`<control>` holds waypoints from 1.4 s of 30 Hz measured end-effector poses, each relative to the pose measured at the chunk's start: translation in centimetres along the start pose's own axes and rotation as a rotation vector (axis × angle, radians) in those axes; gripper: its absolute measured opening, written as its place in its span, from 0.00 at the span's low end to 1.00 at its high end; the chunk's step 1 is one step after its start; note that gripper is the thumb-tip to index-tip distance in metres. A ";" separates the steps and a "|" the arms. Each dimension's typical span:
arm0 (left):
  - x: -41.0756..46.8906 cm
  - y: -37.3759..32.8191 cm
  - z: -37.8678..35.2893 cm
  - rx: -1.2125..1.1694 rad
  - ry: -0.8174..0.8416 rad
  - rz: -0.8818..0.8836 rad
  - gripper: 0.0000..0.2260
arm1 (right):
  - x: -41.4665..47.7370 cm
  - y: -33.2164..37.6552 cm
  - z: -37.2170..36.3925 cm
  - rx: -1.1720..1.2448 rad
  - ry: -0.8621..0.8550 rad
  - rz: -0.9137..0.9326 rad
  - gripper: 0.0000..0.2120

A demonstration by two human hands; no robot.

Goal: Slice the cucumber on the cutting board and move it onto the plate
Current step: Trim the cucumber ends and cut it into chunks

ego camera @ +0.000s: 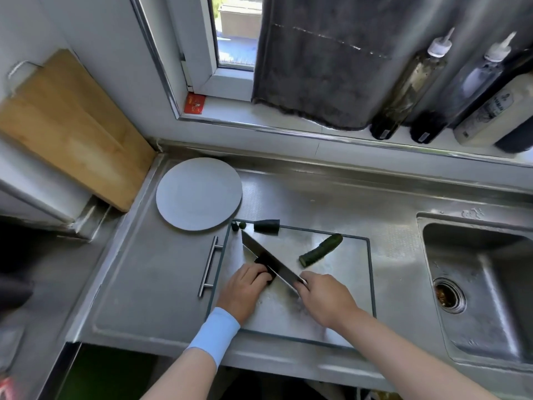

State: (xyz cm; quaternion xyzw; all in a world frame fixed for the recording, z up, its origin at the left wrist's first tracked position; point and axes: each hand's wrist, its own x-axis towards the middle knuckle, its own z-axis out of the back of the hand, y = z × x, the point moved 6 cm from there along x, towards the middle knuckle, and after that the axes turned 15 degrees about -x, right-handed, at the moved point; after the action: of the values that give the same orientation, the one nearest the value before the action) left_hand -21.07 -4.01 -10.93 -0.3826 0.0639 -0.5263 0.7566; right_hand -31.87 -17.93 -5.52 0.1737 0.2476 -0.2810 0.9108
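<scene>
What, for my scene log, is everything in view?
cutting board: one, steel-grey, counter centre
knife: one, steel, slanted across the board
cucumber piece: one, dark green, under the knife
cucumber half: one, green, board's right
cucumber chunk: one, dark green, board's far edge
cucumber ends: two, green, board's far-left corner
plate: one, pale grey, beyond the board
wooden board: one, tan, leaning at left wall
bottles: at least three, dark or white, windowsill
cloth: one, dark grey, hanging at window
sink: one, steel, right
left hand: one, holds the cucumber piece
right hand: one, grips the knife
</scene>
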 end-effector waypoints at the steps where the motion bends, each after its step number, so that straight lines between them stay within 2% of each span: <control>1: -0.2 0.2 -0.1 0.000 -0.014 -0.006 0.17 | 0.2 0.1 0.0 -0.012 -0.002 0.001 0.15; 4: -0.5 0.5 -0.4 0.016 -0.060 -0.020 0.19 | 0.8 0.4 -0.1 -0.037 -0.003 0.006 0.14; 12: -0.7 0.5 -0.2 0.077 -0.157 -0.096 0.10 | 1.0 1.3 -1.2 0.003 0.019 -0.012 0.11; 17: -0.8 0.5 -0.3 0.059 -0.179 -0.108 0.08 | 1.1 1.3 -0.9 0.010 0.023 -0.011 0.11; 21: -0.7 0.4 -0.1 0.060 -0.194 -0.102 0.09 | 0.7 1.7 -0.5 -0.031 -0.017 0.002 0.12; 25: -0.4 -0.2 0.4 0.060 -0.219 -0.115 0.04 | 0.1 2.6 0.0 -0.059 -0.071 0.024 0.11; 33: -0.6 0.7 -0.4 -0.044 -0.176 -0.117 0.09 | -1.0 3.9 1.1 -0.093 -0.089 0.058 0.12; 42: -0.5 0.5 -0.1 -0.047 -0.178 -0.123 0.08 | -1.4 3.7 1.0 -0.107 -0.057 0.041 0.12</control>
State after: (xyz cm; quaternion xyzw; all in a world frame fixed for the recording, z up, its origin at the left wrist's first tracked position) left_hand -20.95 -3.51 -11.52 -0.4485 -0.0148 -0.5342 0.7164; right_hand -30.33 -14.90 -3.24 0.1216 0.2326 -0.2535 0.9311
